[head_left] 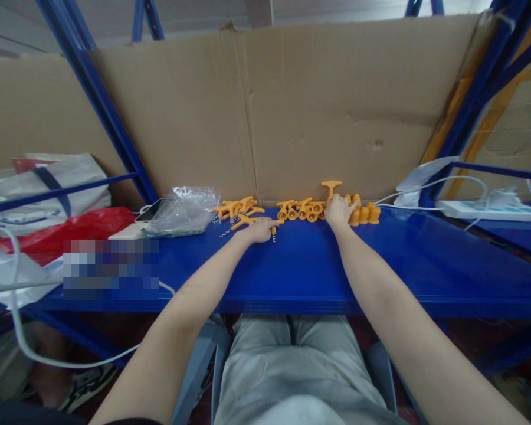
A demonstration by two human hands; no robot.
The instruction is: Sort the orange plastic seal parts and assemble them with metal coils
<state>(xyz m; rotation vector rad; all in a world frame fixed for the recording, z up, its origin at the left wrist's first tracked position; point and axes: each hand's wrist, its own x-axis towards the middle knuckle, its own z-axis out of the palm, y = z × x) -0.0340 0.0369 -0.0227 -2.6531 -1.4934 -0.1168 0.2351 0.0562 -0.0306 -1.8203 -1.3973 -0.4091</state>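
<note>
My left hand (261, 231) is closed on an orange T-handled corkscrew (274, 230), its metal spiral pointing down. Just behind this hand lies a loose pile of orange corkscrew handles (239, 205) with bare spirals. My right hand (338, 210) is closed around the shaft of another corkscrew (331, 186), whose T-handle stands up above the fingers; its lower end is hidden. To the left of that hand, several corkscrews with cup-shaped bases (301, 213) lie in a row, open ends toward me. Orange cup-shaped bases (365, 215) stand close to its right.
Cardboard (336, 106) backs the blue table (292, 265). Clear plastic bags (181, 209), a red bag (84, 233) and white cables lie at left. A white power strip (491, 210) is at right. Blue posts (110, 106) rise on both sides. Another person's shoe (88, 383) shows lower left.
</note>
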